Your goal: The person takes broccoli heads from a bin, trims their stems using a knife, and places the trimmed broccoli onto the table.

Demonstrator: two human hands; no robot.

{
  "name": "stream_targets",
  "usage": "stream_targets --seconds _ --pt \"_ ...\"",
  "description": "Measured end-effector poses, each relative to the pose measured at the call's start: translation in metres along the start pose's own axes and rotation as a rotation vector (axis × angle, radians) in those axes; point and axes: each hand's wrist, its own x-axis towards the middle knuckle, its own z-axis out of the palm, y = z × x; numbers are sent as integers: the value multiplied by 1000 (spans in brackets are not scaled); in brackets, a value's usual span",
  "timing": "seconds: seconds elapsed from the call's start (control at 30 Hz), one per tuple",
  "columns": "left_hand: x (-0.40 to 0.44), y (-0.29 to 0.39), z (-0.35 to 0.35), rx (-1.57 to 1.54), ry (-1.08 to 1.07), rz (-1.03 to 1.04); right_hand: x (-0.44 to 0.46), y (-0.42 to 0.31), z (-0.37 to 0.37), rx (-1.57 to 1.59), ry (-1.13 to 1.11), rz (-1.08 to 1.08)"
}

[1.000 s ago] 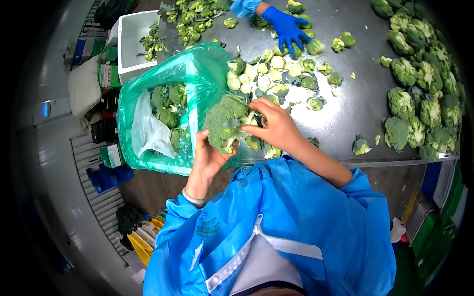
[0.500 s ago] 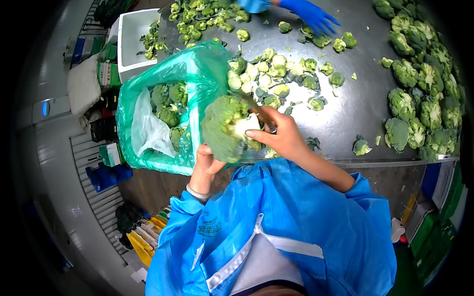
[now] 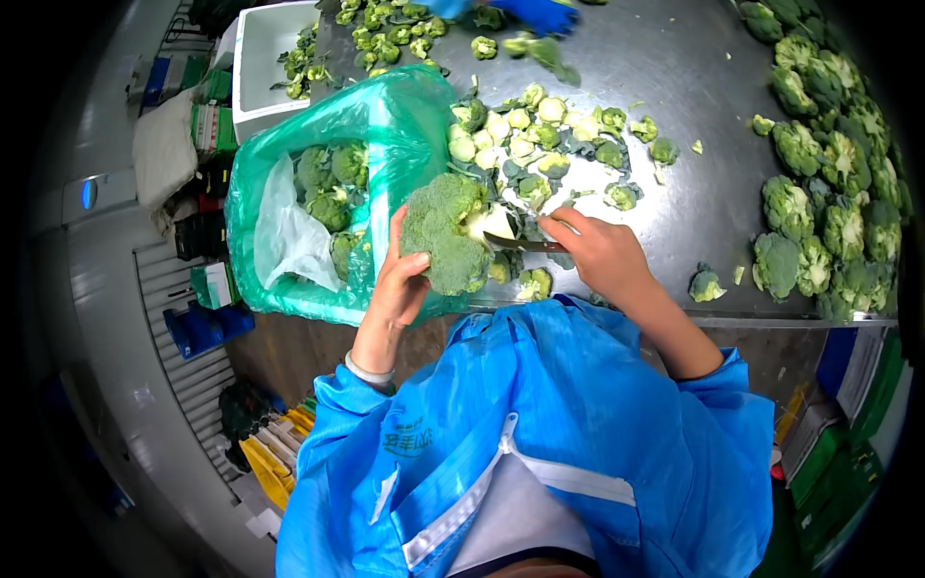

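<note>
A large broccoli head [image 3: 445, 234] is gripped by my left hand [image 3: 393, 281], its pale cut stem facing right. My right hand [image 3: 599, 252] is closed on a knife [image 3: 525, 245], whose dark curved blade lies at the stem. Just left of the broccoli stands a container lined with green plastic [image 3: 409, 125], holding several broccoli heads [image 3: 329, 207] and a crumpled white sheet [image 3: 292, 241]. Behind the knife, cut stems and small pieces [image 3: 525, 135] lie heaped on the metal table [image 3: 674, 207].
Many broccoli heads [image 3: 840, 159] are piled along the table's right side. A co-worker's blue-gloved hand [image 3: 540, 13] is at the top, near small florets [image 3: 484, 47]. A white box [image 3: 252, 72] stands at the upper left. The table's front edge [image 3: 742, 321] runs near my body.
The broccoli has turned so its stem points right. My right hand has moved right with the knife, whose blade now shows clearly. The co-worker's gloved hand has shifted left.
</note>
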Motion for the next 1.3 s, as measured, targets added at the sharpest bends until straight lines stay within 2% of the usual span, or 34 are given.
stream_targets --seconds 0.07,0.27,0.37,0.47,0.5,0.53,0.57,0.6,0.63,0.67,0.73,0.8,0.87,0.9,0.97,1.0,1.03,1.07,1.1,1.13,1.17,1.2,1.23,1.27,1.3 --pt "1 1 1 79 -19 36 2 -2 2 -71 -35 -26" --pt "-1 0 5 185 -51 42 2 -11 10 -180 -235 82" --pt "-3 -1 16 246 70 -7 -5 -10 20 -213 -338 239" --pt "-5 6 16 179 193 95 -66 67 65 -290 -478 607" --pt "-1 7 9 331 218 249 -66 65 59 -48 -358 556" --pt "6 13 7 524 227 321 -74 49 54 211 -263 502" --pt "3 18 7 722 232 347 -52 23 29 463 -294 568" --pt "5 21 7 918 215 397 -46 14 36 691 -165 555" --pt "12 12 -4 920 155 431 -33 3 33 650 22 409" --pt "18 14 5 896 92 422 -15 -6 19 695 40 450" --pt "15 11 20 851 -26 356 17 -22 -6 997 6 594" --pt "19 3 20 740 -94 290 29 -20 -10 988 25 398" --pt "25 -2 10 542 -125 248 22 -1 -5 1235 79 507" --pt "21 2 16 401 -76 202 15 16 -20 1463 3 868" --pt "23 7 15 308 -32 219 5 49 -15 1095 145 766" --pt "24 8 15 259 -20 223 3 55 -19 779 166 701" --pt "26 8 16 279 -29 225 -2 57 -12 543 224 525" --pt "28 8 19 295 -51 222 -7 54 -4 674 239 509" --pt "33 5 25 302 -87 220 -2 37 -25 968 59 663" --pt "40 -1 35 300 -135 219 -5 37 -14 1046 -29 688" --pt "45 -7 50 302 -166 188 -2 24 -23 1360 -72 819" --pt "52 -17 59 324 -210 186 -10 22 -4 1525 -13 811" --pt "61 -25 67 400 -283 186 -13 27 2 1471 -98 846" --pt "68 -31 76 479 -340 191 -15 24 -5 1467 128 870" --pt "72 -31 91 501 -339 150 -24 34 -11 1469 161 908"
